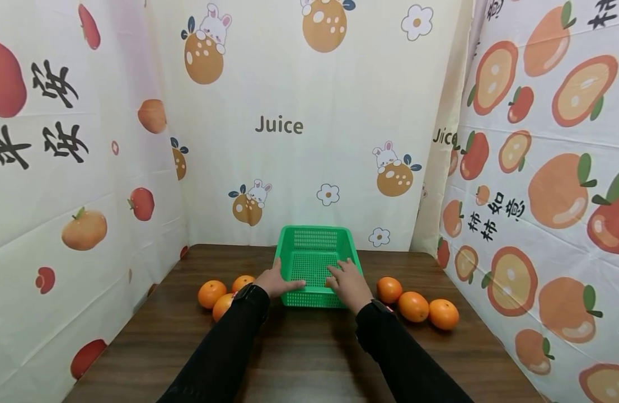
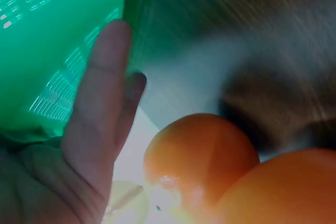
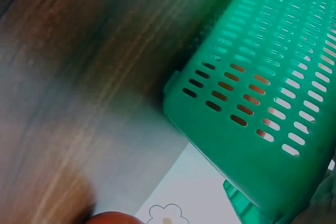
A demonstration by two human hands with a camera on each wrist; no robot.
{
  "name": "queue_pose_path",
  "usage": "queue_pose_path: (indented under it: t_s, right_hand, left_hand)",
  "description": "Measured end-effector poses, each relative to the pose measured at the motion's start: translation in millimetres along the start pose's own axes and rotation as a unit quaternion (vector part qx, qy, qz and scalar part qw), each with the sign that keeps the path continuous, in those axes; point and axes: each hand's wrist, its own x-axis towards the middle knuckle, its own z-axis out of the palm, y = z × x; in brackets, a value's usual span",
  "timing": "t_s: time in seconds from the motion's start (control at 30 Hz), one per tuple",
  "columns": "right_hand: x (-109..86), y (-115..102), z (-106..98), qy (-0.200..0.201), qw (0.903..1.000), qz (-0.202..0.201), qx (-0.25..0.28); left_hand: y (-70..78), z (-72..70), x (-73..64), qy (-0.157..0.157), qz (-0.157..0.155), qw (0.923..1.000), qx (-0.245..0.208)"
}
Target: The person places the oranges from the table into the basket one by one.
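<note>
A green plastic basket (image 1: pixel 319 300) with slotted walls sits toward the back of the table. My left hand (image 1: pixel 275 281) is at its left side, fingers extended and thumb pointing across the near left corner. In the left wrist view, the straight fingers (image 2: pixel 100 93) overlap the basket's slotted wall (image 2: pixel 31 72). At the right side is my right hand (image 1: pixel 351 285), fingers spread loosely and reaching over the rim. The right wrist view has the basket wall (image 3: pixel 231 135) large, with only a sliver of hand at the lower right corner.
Three oranges (image 1: pixel 211 294) cluster left of the basket, close to my left wrist. Three more oranges (image 1: pixel 413 307) lie in a slanting row to the right. Behind the dark wooden table (image 1: pixel 309 358) hangs a fruit-printed curtain (image 1: pixel 289 168), with printed sheets along both sides.
</note>
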Motion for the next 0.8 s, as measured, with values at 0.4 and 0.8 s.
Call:
queue_pose_path:
  t_s: [0.4,0.8]
  right_hand:
    - [-9.5,-5.4,-5.2,0.022,0.9945,0.103,0.001]
    - [-9.8,2.2,4.8,0.004,0.993,0.117,0.012]
  left_hand:
    - [26.5,-10.4,-16.3,0.062,0.033,0.9818,0.177]
    - [37.6,4.6,-14.6,0.053,-0.026,0.9895,0.132]
